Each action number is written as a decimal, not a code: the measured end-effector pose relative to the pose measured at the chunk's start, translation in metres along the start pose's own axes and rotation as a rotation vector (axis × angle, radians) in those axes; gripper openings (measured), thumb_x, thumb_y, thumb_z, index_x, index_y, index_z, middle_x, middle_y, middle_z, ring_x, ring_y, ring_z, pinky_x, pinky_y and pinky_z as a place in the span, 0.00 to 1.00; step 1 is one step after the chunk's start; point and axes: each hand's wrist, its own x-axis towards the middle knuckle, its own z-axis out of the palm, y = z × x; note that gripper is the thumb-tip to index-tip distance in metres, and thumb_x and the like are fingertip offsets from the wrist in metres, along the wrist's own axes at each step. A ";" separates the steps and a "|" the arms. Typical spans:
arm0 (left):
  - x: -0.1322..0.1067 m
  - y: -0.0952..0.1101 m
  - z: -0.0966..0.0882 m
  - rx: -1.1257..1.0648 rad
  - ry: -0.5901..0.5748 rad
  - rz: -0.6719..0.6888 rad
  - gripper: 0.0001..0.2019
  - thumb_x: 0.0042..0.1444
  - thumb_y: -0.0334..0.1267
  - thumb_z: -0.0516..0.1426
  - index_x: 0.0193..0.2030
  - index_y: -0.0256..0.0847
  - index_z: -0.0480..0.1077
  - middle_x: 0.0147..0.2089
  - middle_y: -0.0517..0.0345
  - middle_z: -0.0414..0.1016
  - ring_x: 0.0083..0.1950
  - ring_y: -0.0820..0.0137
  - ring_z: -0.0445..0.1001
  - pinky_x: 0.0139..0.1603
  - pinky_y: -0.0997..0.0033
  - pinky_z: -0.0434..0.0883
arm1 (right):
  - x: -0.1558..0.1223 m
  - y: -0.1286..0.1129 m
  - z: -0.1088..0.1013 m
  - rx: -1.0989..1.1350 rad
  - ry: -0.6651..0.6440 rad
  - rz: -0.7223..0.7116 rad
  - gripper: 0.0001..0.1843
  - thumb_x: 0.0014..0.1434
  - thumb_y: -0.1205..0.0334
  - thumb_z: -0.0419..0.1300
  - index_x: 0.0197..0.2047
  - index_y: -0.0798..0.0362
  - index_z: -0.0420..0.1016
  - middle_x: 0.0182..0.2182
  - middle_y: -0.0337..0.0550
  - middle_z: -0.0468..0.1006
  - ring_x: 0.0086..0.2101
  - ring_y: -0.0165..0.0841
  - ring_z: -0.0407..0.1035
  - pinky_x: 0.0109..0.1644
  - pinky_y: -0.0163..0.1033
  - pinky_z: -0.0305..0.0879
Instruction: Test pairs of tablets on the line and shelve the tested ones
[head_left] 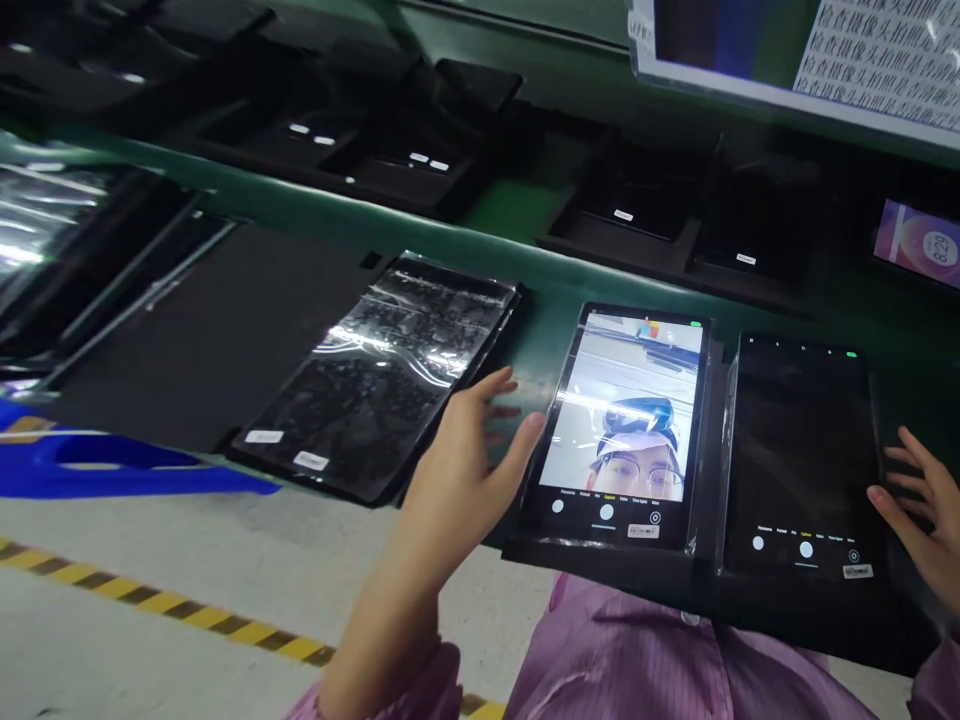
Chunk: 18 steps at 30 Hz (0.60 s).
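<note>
Green conveyor belting (525,215) is running across the bench in front of me, dim and crowded with black trays.

My left hand (457,470) is hanging open, fingers spread, its thumb touching the left edge of the lit tablet (622,420). That tablet is lying just to the right of this hand, showing a live camera view with a row of mode words and round buttons along the bottom; the words are too small for me to read. My right hand (919,510) is also open, fingers loosely curled at the right edge of the dark tablet (802,450), which is showing the same camera controls on a black screen. Both tablets are sitting side by side on a black tray (600,565), each wearing a small white sticker I cannot read.

Just left of the left hand, a wrapped tablet (390,380) is glinting under plastic film, carrying two white labels. Well beyond the right hand, a small screen (919,240) is displaying what looks like 8:29, and above it a printed sheet (877,50) is showing rows of Chinese characters.
</note>
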 end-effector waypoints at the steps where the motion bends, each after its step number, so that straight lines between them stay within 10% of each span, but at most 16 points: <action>1: 0.000 -0.001 -0.003 -0.006 -0.084 -0.098 0.34 0.66 0.61 0.49 0.69 0.38 0.61 0.62 0.39 0.75 0.56 0.51 0.79 0.54 0.50 0.78 | 0.002 0.003 -0.001 -0.006 -0.010 0.046 0.51 0.58 0.25 0.60 0.77 0.36 0.52 0.64 0.49 0.70 0.55 0.53 0.73 0.52 0.57 0.78; 6: -0.008 -0.010 -0.011 0.006 -0.368 -0.302 0.39 0.60 0.68 0.45 0.66 0.40 0.66 0.53 0.44 0.83 0.56 0.47 0.81 0.54 0.52 0.78 | 0.012 0.022 -0.004 -0.036 -0.074 0.165 0.50 0.56 0.22 0.58 0.72 0.43 0.64 0.54 0.47 0.78 0.44 0.46 0.78 0.45 0.49 0.78; 18: -0.032 -0.027 0.001 -0.224 -0.382 -0.362 0.35 0.61 0.67 0.46 0.56 0.41 0.75 0.54 0.46 0.83 0.56 0.49 0.81 0.61 0.51 0.76 | 0.019 -0.002 -0.001 -0.079 -0.077 0.280 0.52 0.58 0.19 0.51 0.70 0.50 0.67 0.48 0.50 0.83 0.36 0.48 0.78 0.49 0.57 0.74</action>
